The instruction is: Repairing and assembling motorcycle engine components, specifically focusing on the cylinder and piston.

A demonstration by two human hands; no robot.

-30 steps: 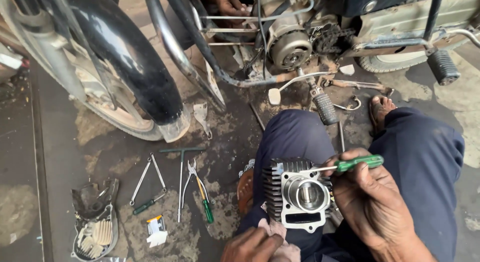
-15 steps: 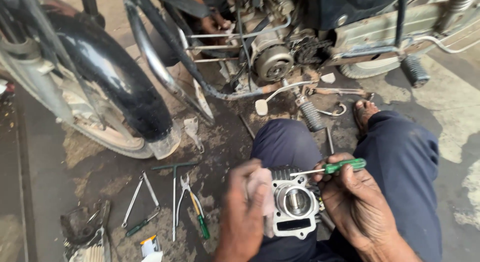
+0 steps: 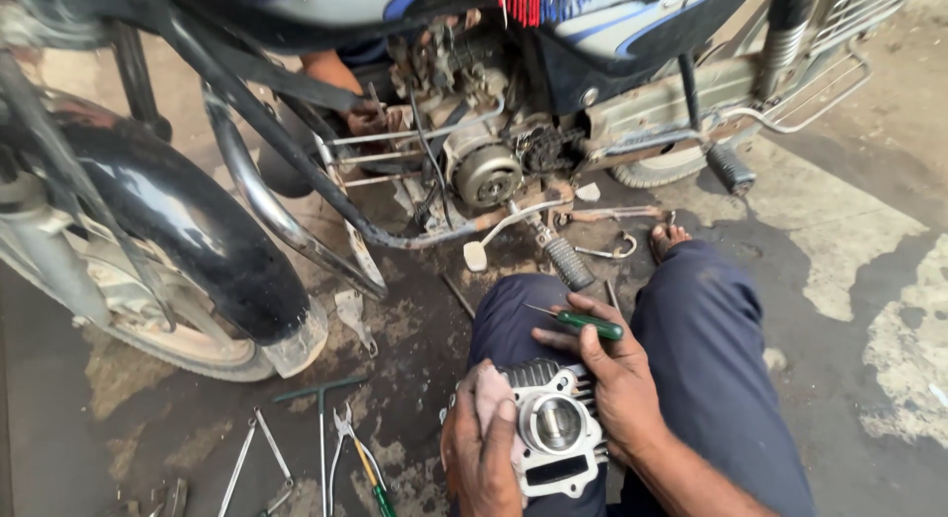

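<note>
Across my lap rests the finned engine cylinder (image 3: pixel 555 428), bore facing up. My left hand (image 3: pixel 484 448) presses a pale rag (image 3: pixel 491 397) against its side, fingers clamped on the cloth. My right hand (image 3: pixel 617 374) steadies the other side, fingers closed around a green-handled screwdriver (image 3: pixel 583 324). Beyond my knees stands the motorcycle (image 3: pixel 474 171); hand tools (image 3: pixel 326 443) lie on the floor.

No packages, labels, signs or screens show anywhere in this workshop view.
</note>
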